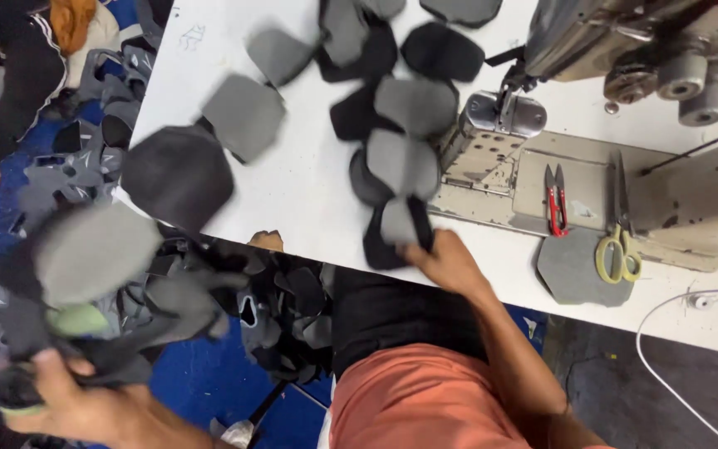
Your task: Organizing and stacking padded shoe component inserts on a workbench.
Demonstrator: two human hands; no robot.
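Two hands busy. Right hand (446,262) pinched end of chained grey-black fabric pieces (400,162) at white table (309,191) edge. Left hand (68,399) clamped loose bundle (85,283) below, over floor. Risk: pulled chain could snag near sewing machine (625,50), sweep thread snips (556,202) off; bundle could spill.

Bright, even light from above falls on the white desk (292,191), which is nearly washed out, with only soft shadows under the fabric pieces (405,162). The left hand (85,407) and its grey bundle (93,258) are smeared by motion blur, and the floor (201,378) below is dimmer, while the sewing machine (625,50) looks fairly sharp
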